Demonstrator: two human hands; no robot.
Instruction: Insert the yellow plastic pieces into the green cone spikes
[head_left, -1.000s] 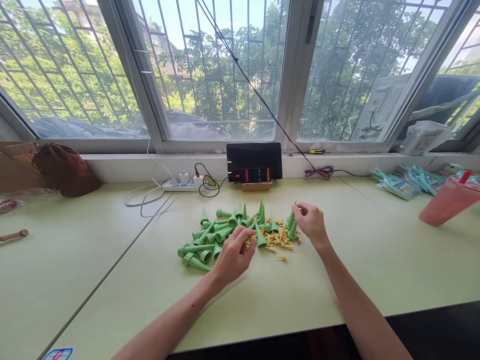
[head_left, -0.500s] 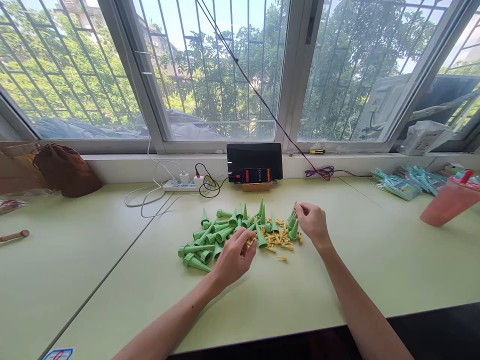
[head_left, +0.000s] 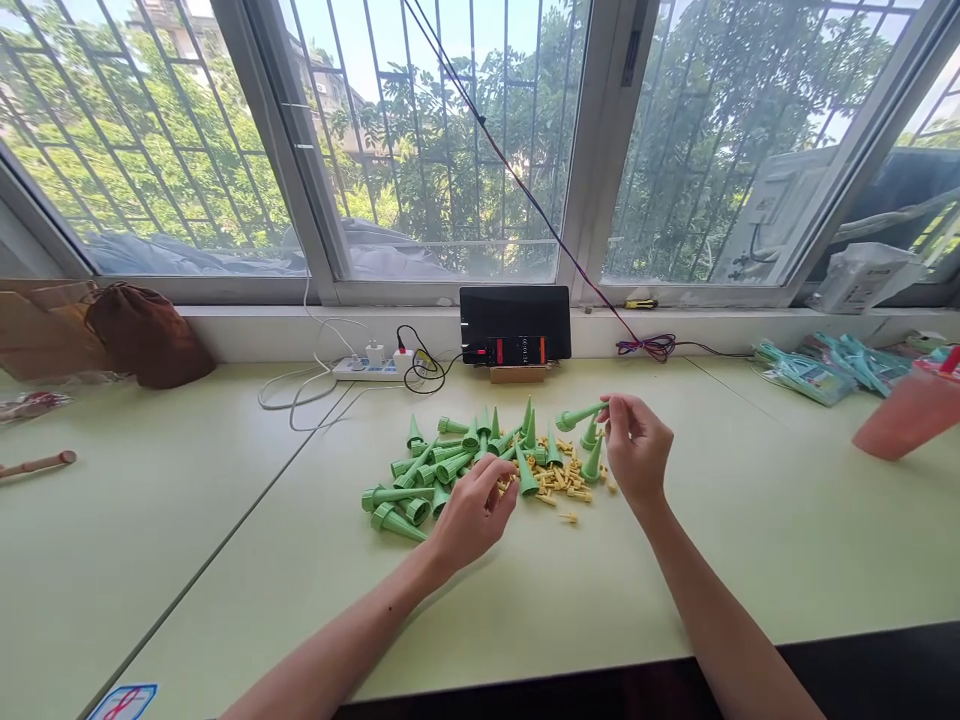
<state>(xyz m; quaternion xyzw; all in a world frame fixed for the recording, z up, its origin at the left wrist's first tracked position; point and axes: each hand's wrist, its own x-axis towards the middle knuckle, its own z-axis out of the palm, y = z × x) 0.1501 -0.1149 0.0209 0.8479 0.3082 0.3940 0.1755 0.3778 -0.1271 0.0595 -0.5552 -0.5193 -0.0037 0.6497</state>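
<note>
My right hand (head_left: 637,445) pinches the narrow tip of a green plastic cone-shaped spike (head_left: 579,415), which lies almost level in the air with its wide ribbed end to the left. Below it, another green spike (head_left: 592,462) stands upright on the table. My left hand (head_left: 474,510) is low at the front of the heap, its fingers curled; what they hold, if anything, is hidden. Many green spikes (head_left: 401,495) lie or stand to its left and behind it. Small yellow plastic pegs (head_left: 559,480) are scattered between my hands, with one peg (head_left: 568,518) lying apart in front.
Behind the heap, a phone (head_left: 517,350) leans against a black tablet (head_left: 555,310). A power strip (head_left: 367,368) with cables is left of them. A pink drink cup (head_left: 904,415) and turquoise packets (head_left: 806,370) sit at right, a brown pouch (head_left: 154,335) at far left.
My right hand has lifted a green spike by its tip and tipped it from upright to nearly level. My left hand stays put over the heap. The camera view has shifted slightly.
</note>
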